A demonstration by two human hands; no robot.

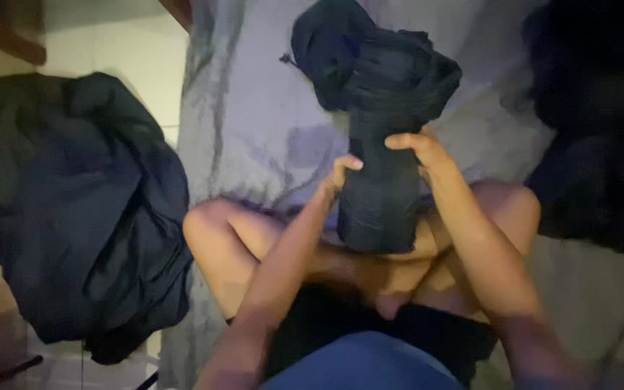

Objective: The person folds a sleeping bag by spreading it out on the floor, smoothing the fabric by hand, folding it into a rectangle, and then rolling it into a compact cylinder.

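A black garment (380, 195) lies in front of me, its near end flat over my crossed legs and its far end bunched on the grey bedsheet (254, 108). My left hand (339, 177) pinches the garment's left edge. My right hand (419, 152) grips its right edge a little higher up. Both hands hold the cloth about midway along its length.
A large dark heap of clothing (74, 209) sits to the left, partly over the pale tiled floor (139, 43). Another dark pile of clothes (597, 123) lies on the sheet at the right. My bare knees spread left and right under the garment.
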